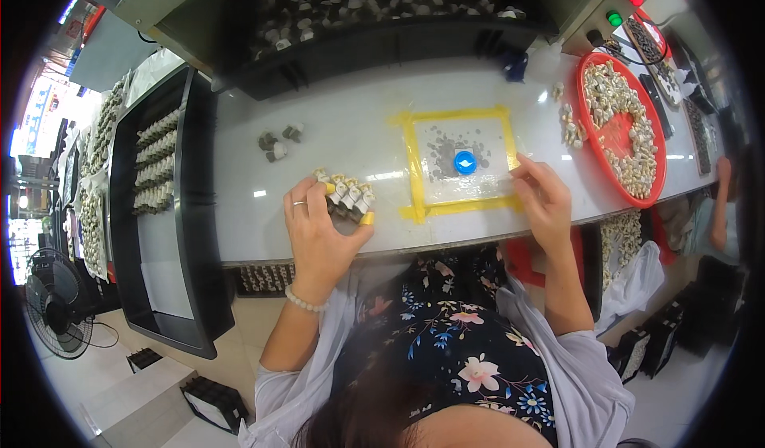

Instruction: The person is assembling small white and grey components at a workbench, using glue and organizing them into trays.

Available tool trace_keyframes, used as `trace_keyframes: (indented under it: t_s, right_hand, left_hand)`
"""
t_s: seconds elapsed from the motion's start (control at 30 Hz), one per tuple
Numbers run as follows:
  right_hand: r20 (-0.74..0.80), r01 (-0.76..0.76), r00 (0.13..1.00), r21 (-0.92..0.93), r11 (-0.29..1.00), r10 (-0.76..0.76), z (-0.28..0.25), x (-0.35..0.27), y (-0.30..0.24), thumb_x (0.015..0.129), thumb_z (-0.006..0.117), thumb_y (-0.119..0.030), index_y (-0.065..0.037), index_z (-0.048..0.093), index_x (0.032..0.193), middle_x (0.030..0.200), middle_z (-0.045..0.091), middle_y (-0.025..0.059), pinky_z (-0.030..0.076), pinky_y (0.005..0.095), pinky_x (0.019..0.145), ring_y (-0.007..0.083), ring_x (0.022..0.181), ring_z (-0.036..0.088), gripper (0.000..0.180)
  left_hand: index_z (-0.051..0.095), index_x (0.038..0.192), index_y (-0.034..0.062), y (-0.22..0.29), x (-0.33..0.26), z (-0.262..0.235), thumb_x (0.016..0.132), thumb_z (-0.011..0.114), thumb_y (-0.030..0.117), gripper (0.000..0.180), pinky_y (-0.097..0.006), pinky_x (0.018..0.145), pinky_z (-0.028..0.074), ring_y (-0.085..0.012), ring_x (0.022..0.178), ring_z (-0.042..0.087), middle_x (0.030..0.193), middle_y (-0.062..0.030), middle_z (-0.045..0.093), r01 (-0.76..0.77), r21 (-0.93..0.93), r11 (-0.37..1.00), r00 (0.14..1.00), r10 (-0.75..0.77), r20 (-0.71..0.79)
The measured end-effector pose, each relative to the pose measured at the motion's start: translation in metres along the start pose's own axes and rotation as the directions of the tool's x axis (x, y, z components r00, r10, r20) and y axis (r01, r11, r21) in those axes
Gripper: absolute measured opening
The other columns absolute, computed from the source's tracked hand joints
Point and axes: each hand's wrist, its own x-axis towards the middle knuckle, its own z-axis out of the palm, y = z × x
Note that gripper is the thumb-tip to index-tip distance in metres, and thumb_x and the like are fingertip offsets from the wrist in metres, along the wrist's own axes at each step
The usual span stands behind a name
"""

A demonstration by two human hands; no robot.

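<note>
My left hand [312, 229] is closed around the near side of a row of small white figurines [351, 191] with dark lower parts. Yellow covers sit on some of its fingertips. My right hand [546, 205] is curled at the right edge of a square of yellow tape [458, 208], thumb and forefinger close together; what they pinch, if anything, I cannot make out. Inside the square lies a wet, grey-spotted patch with a small round blue cap [464, 162] on it, something white at its centre. Beyond the left hand lie a few loose dark-and-white pieces [276, 147].
A red oval basin [661, 141] piled with small cream figurines stands at the right, several loose beside it. At the left, a black tray [203, 288] holds rows of figurines. A dark bin [351, 57] of pieces overhangs the back. A fan [60, 308] stands far left.
</note>
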Motion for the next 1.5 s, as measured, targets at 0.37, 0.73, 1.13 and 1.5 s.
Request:
trace_keyframes:
  t_s: [0.37,0.73,1.13,1.5]
  right_hand:
    - [-0.007,-0.009,1.0,-0.008,1.0,0.009,0.0,-0.001,-0.001,0.079,0.06,0.004,0.0,0.059,0.114,0.087,0.062,0.0102,0.048,0.0272,0.074,0.0185,0.08,0.06,0.035]
    - [-0.004,-0.015,1.0,-0.019,1.0,0.015,0.001,-0.001,-0.002,0.079,0.059,0.004,0.0,0.059,0.113,0.087,0.062,0.0104,0.048,0.0273,0.074,0.0189,0.08,0.06,0.034]
    - [0.013,0.016,1.0,0.001,1.0,-0.016,0.0,0.001,-0.001,0.079,0.06,0.005,0.0,0.059,0.114,0.087,0.061,0.0096,0.047,0.0269,0.074,0.0178,0.08,0.059,0.036]
    - [0.019,-0.069,0.998,0.095,0.993,0.068,-0.005,-0.01,0.013,0.083,0.056,0.005,0.002,0.058,0.117,0.089,0.059,0.007,0.044,0.0254,0.076,0.0144,0.083,0.056,0.034]
  left_hand:
    - [0.047,0.106,-0.003,-0.005,0.0,-0.002,0.059,0.081,0.031,0.066,-0.045,0.088,0.037,-0.0362,0.1,0.044,0.107,-0.0207,0.048,-0.059,0.118,0.991,0.998,0.062,-0.025]
    - [0.046,0.107,-0.0045,0.001,0.001,0.0,0.063,0.079,0.029,0.065,-0.045,0.085,0.039,-0.0363,0.096,0.046,0.104,-0.0196,0.05,-0.063,0.069,0.996,0.997,0.066,-0.039]
    - [0.046,0.107,-0.0013,0.007,0.01,0.002,0.057,0.075,0.015,0.059,-0.044,0.085,0.041,-0.0366,0.099,0.045,0.105,-0.0194,0.05,-0.005,0.05,0.999,1.0,0.005,-0.013]
    - [0.051,0.099,0.0011,-0.001,0.009,-0.001,0.062,0.071,0.016,0.045,-0.044,0.084,0.041,-0.0362,0.1,0.047,0.103,-0.0188,0.054,-0.027,-0.041,0.999,0.999,0.028,0.02]
